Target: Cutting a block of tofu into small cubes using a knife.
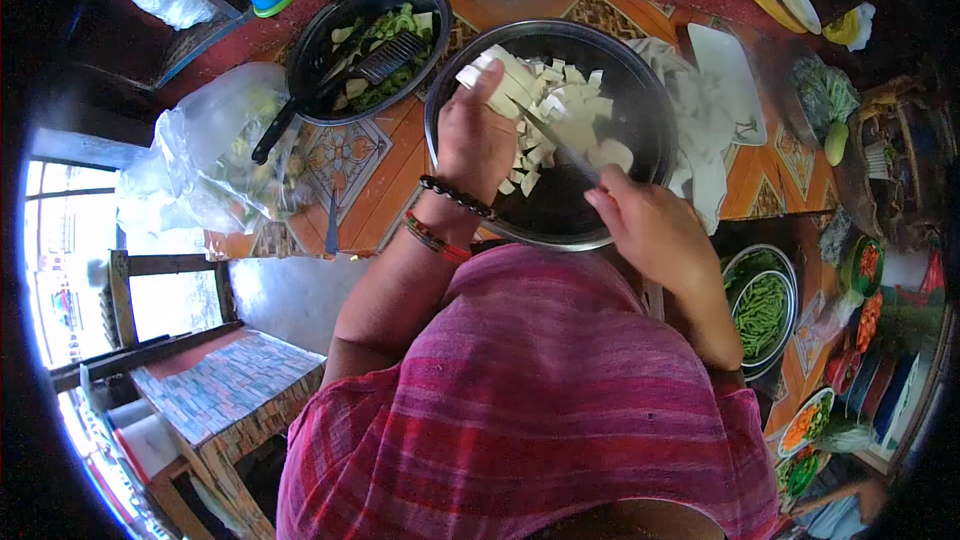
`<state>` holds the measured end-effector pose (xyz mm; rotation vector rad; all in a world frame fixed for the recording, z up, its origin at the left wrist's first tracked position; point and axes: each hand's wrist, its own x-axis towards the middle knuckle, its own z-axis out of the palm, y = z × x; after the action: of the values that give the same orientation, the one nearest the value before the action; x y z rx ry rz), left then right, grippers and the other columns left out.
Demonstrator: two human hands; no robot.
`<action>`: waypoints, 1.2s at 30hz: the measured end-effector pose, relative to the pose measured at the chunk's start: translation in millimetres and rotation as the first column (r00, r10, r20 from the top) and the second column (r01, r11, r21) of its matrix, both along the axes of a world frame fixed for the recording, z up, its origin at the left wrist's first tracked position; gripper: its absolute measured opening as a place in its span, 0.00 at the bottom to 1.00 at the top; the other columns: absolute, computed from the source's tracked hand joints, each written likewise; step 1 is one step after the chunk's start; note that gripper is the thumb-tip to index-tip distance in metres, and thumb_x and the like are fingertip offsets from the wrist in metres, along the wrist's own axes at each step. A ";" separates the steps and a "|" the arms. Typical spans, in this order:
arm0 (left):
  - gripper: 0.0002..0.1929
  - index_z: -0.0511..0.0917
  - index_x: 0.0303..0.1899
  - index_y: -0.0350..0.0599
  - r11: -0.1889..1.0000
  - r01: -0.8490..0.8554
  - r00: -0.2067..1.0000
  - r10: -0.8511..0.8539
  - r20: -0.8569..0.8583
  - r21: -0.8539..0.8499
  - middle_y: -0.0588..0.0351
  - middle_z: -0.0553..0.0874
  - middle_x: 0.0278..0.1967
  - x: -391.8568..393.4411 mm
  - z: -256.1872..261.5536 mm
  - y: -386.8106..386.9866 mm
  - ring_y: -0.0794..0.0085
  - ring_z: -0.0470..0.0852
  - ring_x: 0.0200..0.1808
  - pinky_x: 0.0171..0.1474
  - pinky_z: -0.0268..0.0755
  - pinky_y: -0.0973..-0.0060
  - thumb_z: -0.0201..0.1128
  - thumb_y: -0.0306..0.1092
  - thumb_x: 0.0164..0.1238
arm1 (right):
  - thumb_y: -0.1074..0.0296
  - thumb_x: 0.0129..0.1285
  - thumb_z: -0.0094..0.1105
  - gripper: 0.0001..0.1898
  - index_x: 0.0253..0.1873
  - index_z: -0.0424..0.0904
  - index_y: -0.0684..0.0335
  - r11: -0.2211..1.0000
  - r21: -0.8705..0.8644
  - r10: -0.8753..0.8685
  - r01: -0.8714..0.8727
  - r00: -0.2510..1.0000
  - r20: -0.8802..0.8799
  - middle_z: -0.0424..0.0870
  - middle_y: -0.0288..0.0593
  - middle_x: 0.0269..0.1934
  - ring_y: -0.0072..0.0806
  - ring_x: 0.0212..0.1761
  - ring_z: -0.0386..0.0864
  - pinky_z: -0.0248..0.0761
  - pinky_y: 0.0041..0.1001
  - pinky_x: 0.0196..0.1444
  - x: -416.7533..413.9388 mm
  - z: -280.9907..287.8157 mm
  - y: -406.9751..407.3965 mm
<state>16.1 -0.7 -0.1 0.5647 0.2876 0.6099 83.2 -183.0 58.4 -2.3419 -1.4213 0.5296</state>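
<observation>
My left hand (474, 136) holds a large piece of pale, peeled vegetable (504, 82) over the left side of a round metal basin (645, 120). In my right hand (652, 229) is a knife (559, 141), its blade tip against the lower side of that piece. Pale cut cubes (574, 97) lie in the basin below, with a larger pale piece (613, 155) near the knife. My left wrist bears a dark beaded bracelet and a red one.
Left of the basin stands a metal bowl (442, 52) of green vegetables with a black-handled grater (386, 60) on it. A plastic bag (217, 142) lies farther left. At right are a white cloth (694, 135), a white tray (724, 82) and green beans (761, 311) in a bowl. A person's arm (840, 496) shows lower right.
</observation>
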 end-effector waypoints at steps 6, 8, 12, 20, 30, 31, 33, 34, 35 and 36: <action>0.25 0.61 0.58 0.30 0.974 0.164 0.986 -0.159 0.046 -0.158 0.42 0.69 0.58 -8.7 3.6 4.1 0.53 0.66 0.61 0.64 0.54 0.54 0.42 0.42 0.67 | 0.59 0.65 0.49 0.12 0.38 0.66 0.64 0.991 0.097 -0.070 0.096 0.966 -0.251 0.76 0.54 0.26 0.51 0.31 0.76 0.66 0.39 0.30 21.4 -2.4 -19.6; 0.26 0.60 0.59 0.30 0.974 0.208 0.978 -0.205 0.040 -0.085 0.42 0.69 0.58 -6.5 4.5 -1.3 0.54 0.66 0.61 0.64 0.54 0.54 0.43 0.42 0.67 | 0.60 0.65 0.49 0.12 0.38 0.67 0.65 0.976 0.124 -0.131 0.177 0.942 -0.310 0.77 0.53 0.26 0.49 0.30 0.77 0.66 0.37 0.30 23.8 -3.9 -17.5; 0.22 0.62 0.58 0.33 0.954 0.291 0.955 -0.286 0.078 -0.075 0.44 0.69 0.58 -4.0 12.9 -12.0 0.54 0.67 0.61 0.65 0.54 0.54 0.42 0.39 0.69 | 0.60 0.66 0.49 0.11 0.38 0.69 0.64 0.933 0.184 -0.208 0.311 0.879 -0.430 0.74 0.46 0.23 0.34 0.24 0.74 0.65 0.31 0.28 25.4 -6.4 -12.5; 0.18 0.68 0.53 0.43 0.946 0.191 0.980 -0.197 0.004 -0.262 0.48 0.76 0.50 -6.2 -2.4 -6.7 0.60 0.75 0.50 0.53 0.67 0.61 0.46 0.44 0.69 | 0.59 0.66 0.49 0.12 0.38 0.68 0.64 0.931 0.162 -0.219 0.328 0.854 -0.473 0.72 0.44 0.21 0.32 0.22 0.71 0.65 0.29 0.27 21.5 -15.4 -4.0; 0.19 0.70 0.52 0.44 0.867 0.284 0.958 -0.270 0.092 -0.409 0.49 0.78 0.47 -5.0 -3.1 -23.1 0.59 0.75 0.49 0.52 0.67 0.59 0.41 0.46 0.70 | 0.60 0.66 0.48 0.11 0.39 0.64 0.64 0.901 0.418 -0.065 0.120 0.987 -0.144 0.77 0.55 0.28 0.54 0.31 0.76 0.66 0.43 0.28 6.3 -20.3 14.7; 0.19 0.70 0.52 0.43 0.862 0.311 0.950 -0.294 0.103 -0.401 0.48 0.78 0.49 -4.6 -2.2 -24.2 0.58 0.75 0.51 0.54 0.66 0.57 0.40 0.45 0.71 | 0.61 0.66 0.48 0.11 0.38 0.63 0.63 0.903 0.410 -0.074 0.128 0.987 -0.144 0.77 0.55 0.27 0.54 0.30 0.76 0.66 0.44 0.28 6.1 -20.1 15.8; 0.20 0.70 0.53 0.43 0.869 0.306 0.952 -0.292 0.097 -0.388 0.48 0.77 0.50 -4.6 -1.8 -25.4 0.58 0.74 0.53 0.55 0.65 0.56 0.40 0.45 0.71 | 0.61 0.66 0.48 0.11 0.38 0.63 0.63 0.900 0.420 -0.089 0.118 0.992 -0.090 0.77 0.55 0.26 0.53 0.29 0.76 0.66 0.44 0.27 7.7 -24.2 16.7; 0.20 0.69 0.54 0.43 0.877 0.302 0.953 -0.290 0.090 -0.374 0.48 0.77 0.51 -4.6 -1.7 -25.7 0.58 0.74 0.54 0.57 0.64 0.55 0.39 0.44 0.71 | 0.61 0.66 0.48 0.11 0.38 0.63 0.63 0.896 0.431 -0.104 0.109 0.994 -0.035 0.77 0.55 0.25 0.53 0.28 0.76 0.66 0.44 0.26 8.3 -25.7 16.8; 0.20 0.69 0.54 0.43 0.877 0.302 0.953 -0.290 0.090 -0.375 0.48 0.77 0.51 -4.7 -1.2 -25.8 0.58 0.74 0.54 0.57 0.64 0.55 0.39 0.44 0.71 | 0.61 0.66 0.48 0.11 0.38 0.63 0.63 0.896 0.431 -0.104 0.110 0.994 -0.036 0.77 0.55 0.25 0.53 0.28 0.76 0.66 0.44 0.26 8.3 -25.4 16.9; 0.20 0.69 0.54 0.43 0.880 0.285 0.957 -0.286 0.056 -0.379 0.48 0.77 0.51 -4.9 -0.6 -25.9 0.58 0.74 0.53 0.57 0.65 0.55 0.40 0.44 0.71 | 0.61 0.66 0.48 0.11 0.38 0.63 0.62 0.893 0.436 -0.105 0.111 0.994 -0.038 0.77 0.55 0.24 0.54 0.27 0.75 0.66 0.45 0.25 8.0 -24.9 16.7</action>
<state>11.3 -26.6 -0.8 0.2201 0.3084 0.2536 91.3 -166.3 33.5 -2.0309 -1.2395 0.1665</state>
